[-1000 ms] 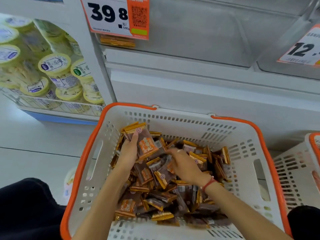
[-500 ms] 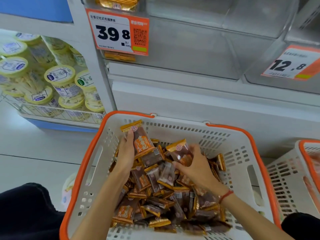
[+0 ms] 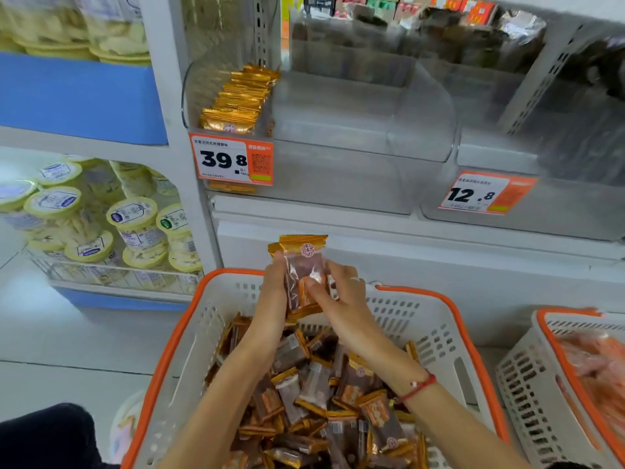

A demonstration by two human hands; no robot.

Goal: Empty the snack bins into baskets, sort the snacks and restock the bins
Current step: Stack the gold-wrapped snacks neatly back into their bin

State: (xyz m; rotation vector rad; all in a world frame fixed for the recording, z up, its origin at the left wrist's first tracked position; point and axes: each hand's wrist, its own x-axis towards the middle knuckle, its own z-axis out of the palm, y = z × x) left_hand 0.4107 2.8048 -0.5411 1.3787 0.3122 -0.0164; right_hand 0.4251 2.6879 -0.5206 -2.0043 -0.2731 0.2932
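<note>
Both hands (image 3: 274,292) lifted packets (image 3: 304,275) together above basket (image 3: 449,309) rim.

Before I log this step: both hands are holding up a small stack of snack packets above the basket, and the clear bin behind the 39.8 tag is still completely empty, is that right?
Not quite. The head view shows both hands, left and right, holding the packets above the basket, but the bin behind the 39.8 tag is not empty: a row of gold-edged packets already stands at its left side.

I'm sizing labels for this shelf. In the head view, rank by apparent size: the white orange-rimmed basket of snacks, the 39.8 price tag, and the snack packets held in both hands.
1. White orange-rimmed basket, largest, though nearest the camera.
2. and 3. 39.8 price tag and held snack packets look alike; unranked.
</note>
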